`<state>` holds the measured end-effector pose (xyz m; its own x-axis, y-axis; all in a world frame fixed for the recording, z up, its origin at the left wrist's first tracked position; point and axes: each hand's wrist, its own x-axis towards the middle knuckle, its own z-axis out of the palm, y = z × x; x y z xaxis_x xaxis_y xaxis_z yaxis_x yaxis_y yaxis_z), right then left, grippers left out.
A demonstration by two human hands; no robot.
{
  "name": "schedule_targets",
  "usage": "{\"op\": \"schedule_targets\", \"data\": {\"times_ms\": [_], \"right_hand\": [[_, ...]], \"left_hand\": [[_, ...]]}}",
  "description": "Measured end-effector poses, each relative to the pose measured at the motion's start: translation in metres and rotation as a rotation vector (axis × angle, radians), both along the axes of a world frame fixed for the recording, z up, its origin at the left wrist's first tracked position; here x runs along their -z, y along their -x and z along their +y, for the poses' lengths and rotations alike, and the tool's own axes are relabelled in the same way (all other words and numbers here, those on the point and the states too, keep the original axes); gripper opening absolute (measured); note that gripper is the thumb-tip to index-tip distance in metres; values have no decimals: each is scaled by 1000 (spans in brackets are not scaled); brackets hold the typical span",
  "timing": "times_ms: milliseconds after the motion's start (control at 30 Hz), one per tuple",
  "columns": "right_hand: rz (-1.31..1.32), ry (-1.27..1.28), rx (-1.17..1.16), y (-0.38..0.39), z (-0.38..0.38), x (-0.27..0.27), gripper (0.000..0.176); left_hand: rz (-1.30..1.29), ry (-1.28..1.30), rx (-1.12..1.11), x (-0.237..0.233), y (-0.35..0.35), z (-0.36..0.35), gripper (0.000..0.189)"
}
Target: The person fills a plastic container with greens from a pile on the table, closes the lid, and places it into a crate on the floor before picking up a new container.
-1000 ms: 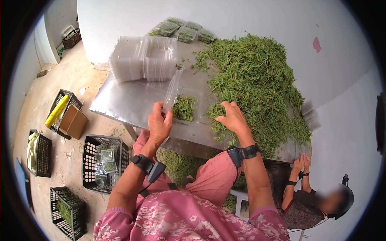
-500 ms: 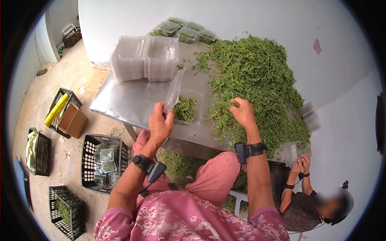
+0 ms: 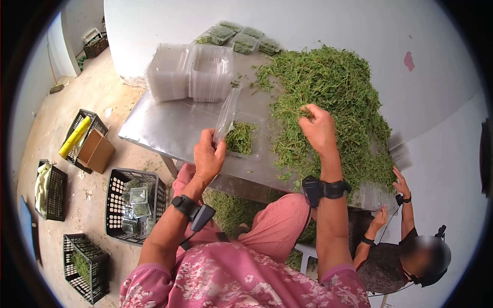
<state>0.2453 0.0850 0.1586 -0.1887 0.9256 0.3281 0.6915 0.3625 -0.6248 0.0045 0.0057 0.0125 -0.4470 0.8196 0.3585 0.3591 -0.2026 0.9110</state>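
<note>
My left hand point(image 3: 209, 155) is closed on the left edge of a clear plastic clamshell box point(image 3: 261, 134), by its raised lid point(image 3: 227, 110). Inside the box lies a small portion of leafy green stems point(image 3: 240, 137). Over the left side of a large heap of the same greens point(image 3: 328, 77), my right hand point(image 3: 320, 131) is pinched, thumb against forefinger, on a few green stems. Its palm faces down and partly hides the fingertips.
Stacked clear boxes point(image 3: 168, 74) stand at the table's point(image 3: 154, 120) back left; filled boxes point(image 3: 244, 43) lie behind. Crates on the floor include one with packed boxes point(image 3: 110, 205). At right, a co-worker's hand point(image 3: 402, 182) touches the heap's edge, beside another clear box point(image 3: 374, 196).
My right hand has moved farther up over the heap. My left hand keeps its hold on the box. The co-worker's one hand has left the box and reached to the heap.
</note>
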Motion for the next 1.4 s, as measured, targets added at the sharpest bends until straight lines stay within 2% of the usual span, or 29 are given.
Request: {"op": "schedule_targets", "data": {"times_ms": [67,167,267,467,667,767,967,1167,1267,1400], "right_hand": [[-110,-127,-116,22,-8,0,24],[-241,-170,-285,45,-11,16,27],[-189,-62,-445,58,-5,34,30],[-200,-41,-395,56,-6,38,31],[-355,130,-403,55,-13,32,28],[-469,20,-378,61,-13,47,29],[-642,22,-321,87,-8,52,5],[-465,-160,-340,98,-3,64,9],[-486,-168,-463,82,8,86,16],[-306,-222,-419,72,7,66,20]], "left_hand": [[5,0,1,0,1,0,22],[5,10,3,-2,1,-1,21],[-5,-10,6,-1,1,-1,21],[-11,35,19,-3,1,-2,21],[2,5,18,0,1,-1,22],[-5,3,17,-1,1,0,21],[-6,4,13,-2,0,-1,21],[4,8,9,-1,0,-1,22],[14,8,9,-1,0,0,22],[8,30,21,0,0,-1,22]]}}
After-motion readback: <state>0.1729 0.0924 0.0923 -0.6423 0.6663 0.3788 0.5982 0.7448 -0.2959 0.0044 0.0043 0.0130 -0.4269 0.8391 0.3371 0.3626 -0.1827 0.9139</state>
